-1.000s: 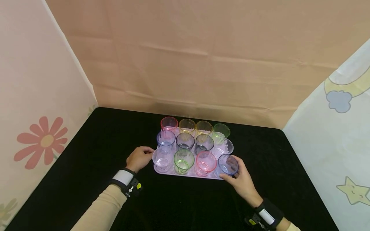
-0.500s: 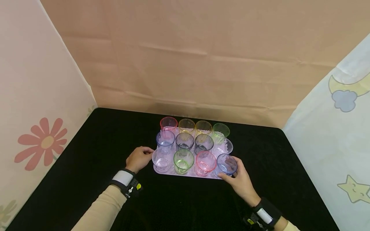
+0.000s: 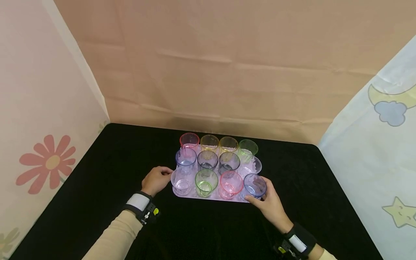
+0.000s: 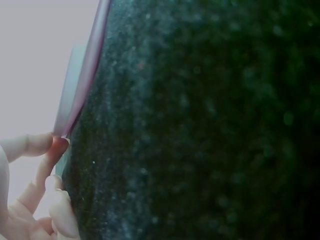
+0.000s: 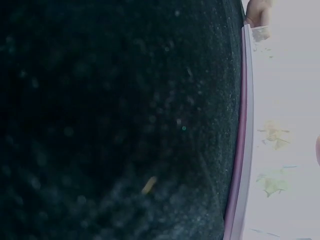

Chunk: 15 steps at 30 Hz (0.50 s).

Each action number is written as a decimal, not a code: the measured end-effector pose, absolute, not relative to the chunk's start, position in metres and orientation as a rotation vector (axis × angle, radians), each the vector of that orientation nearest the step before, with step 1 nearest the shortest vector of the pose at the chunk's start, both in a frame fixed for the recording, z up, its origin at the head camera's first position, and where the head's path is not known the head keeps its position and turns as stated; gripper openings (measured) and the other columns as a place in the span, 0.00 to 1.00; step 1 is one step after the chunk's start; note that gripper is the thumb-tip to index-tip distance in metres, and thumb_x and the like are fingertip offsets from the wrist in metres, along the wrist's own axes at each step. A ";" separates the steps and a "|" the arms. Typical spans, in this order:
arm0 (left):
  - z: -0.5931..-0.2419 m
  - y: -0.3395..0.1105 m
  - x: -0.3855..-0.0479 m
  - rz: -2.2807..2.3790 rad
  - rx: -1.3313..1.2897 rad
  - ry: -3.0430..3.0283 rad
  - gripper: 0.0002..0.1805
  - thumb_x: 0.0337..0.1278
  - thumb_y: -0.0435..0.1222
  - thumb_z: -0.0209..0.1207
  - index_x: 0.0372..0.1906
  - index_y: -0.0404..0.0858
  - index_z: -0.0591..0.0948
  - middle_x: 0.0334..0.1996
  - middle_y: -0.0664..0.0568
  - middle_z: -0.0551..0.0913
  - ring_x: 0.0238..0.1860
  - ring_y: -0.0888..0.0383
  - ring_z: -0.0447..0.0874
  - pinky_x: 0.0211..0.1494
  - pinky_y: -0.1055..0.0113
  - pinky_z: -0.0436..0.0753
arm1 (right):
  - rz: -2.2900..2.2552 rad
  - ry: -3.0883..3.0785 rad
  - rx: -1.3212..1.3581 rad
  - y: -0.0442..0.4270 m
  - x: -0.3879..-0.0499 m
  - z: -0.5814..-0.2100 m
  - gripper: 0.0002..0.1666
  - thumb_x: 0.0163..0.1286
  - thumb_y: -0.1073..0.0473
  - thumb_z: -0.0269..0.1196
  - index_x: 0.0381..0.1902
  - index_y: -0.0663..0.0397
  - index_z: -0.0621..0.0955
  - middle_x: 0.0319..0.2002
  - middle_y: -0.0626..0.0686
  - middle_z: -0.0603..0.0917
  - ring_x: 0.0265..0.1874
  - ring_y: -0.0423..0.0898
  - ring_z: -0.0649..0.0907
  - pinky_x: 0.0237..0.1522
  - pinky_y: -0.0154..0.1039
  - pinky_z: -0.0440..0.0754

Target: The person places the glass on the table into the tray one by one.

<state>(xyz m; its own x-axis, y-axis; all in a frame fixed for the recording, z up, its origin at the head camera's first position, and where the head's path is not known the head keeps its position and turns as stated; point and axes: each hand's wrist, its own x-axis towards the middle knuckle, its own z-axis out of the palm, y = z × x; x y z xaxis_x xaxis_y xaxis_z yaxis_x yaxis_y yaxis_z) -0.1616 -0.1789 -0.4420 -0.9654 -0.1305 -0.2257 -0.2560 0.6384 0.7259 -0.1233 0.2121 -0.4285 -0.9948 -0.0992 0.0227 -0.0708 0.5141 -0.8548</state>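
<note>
A lilac tray bears several see-through tumblers in three rows. My left hand is at the tray's left side; in the left wrist view its thumb and finger pinch the tray rim. My right hand grips a blue tumbler at the front right corner, thumb in front and fingers behind. Beside that tumbler stand a pink one, a green one and a clear one. Whether the blue tumbler's base touches the tray is hard to tell.
Behind the front row stand blue, dark grey and clear tumblers, then red, yellow and green ones. The black table meets a tan backdrop. Printed panels stand at left and right.
The blue tumbler and my right hand have shifted very slightly left, toward the pink tumbler. My left hand stays at the tray's edge.
</note>
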 end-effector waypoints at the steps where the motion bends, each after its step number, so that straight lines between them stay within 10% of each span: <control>1: -0.442 -0.179 -0.161 1.234 -0.320 2.702 0.19 0.65 0.52 0.61 0.47 0.43 0.88 0.49 0.44 0.83 0.48 0.46 0.78 0.47 0.49 0.70 | -1.528 2.708 -0.153 0.212 -0.123 -0.429 0.48 0.63 0.61 0.74 0.71 0.67 0.59 0.67 0.68 0.68 0.68 0.67 0.70 0.65 0.61 0.70; 10: -0.444 -0.179 -0.160 1.239 -0.331 2.719 0.18 0.66 0.52 0.60 0.47 0.43 0.87 0.51 0.45 0.82 0.49 0.46 0.78 0.49 0.48 0.70 | -1.533 2.728 -0.193 0.219 -0.118 -0.429 0.55 0.62 0.58 0.75 0.74 0.65 0.54 0.73 0.71 0.59 0.74 0.70 0.59 0.71 0.64 0.58; 15: -0.444 -0.178 -0.158 1.237 -0.348 2.737 0.21 0.66 0.55 0.59 0.48 0.43 0.88 0.49 0.46 0.83 0.48 0.47 0.79 0.48 0.49 0.71 | -1.581 2.803 -0.270 0.226 -0.113 -0.429 0.49 0.65 0.63 0.72 0.74 0.65 0.57 0.74 0.69 0.61 0.74 0.65 0.61 0.72 0.27 0.58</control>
